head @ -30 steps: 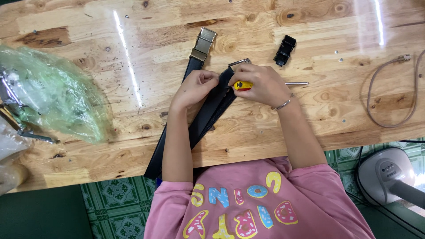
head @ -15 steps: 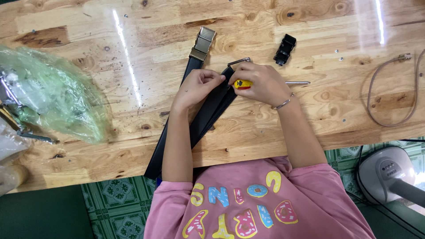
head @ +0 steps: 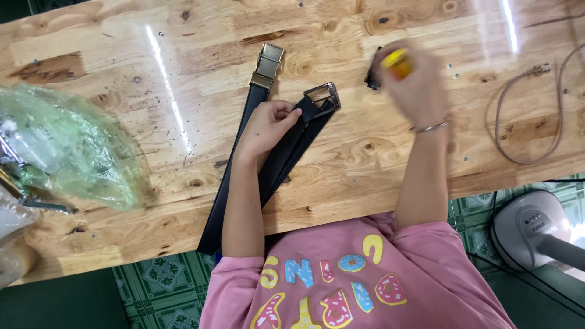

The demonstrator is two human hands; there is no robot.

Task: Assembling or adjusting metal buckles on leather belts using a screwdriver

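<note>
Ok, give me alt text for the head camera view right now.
A person's left hand presses a black belt near its silver buckle on a wooden table, while the blurred right hand holds a yellow-handled tool. A second belt with a gold buckle lies alongside.

There is only one view, from a camera worn on the person's head, and it looks almost straight down. The wooden table (head: 152, 67) fills the upper two thirds, its near edge running across low in the picture. Below it come the person's own pink shirt (head: 359, 280) and a strip of green patterned floor (head: 164, 289). It sits close enough that both forearms cross the middle, seen from above.
</note>
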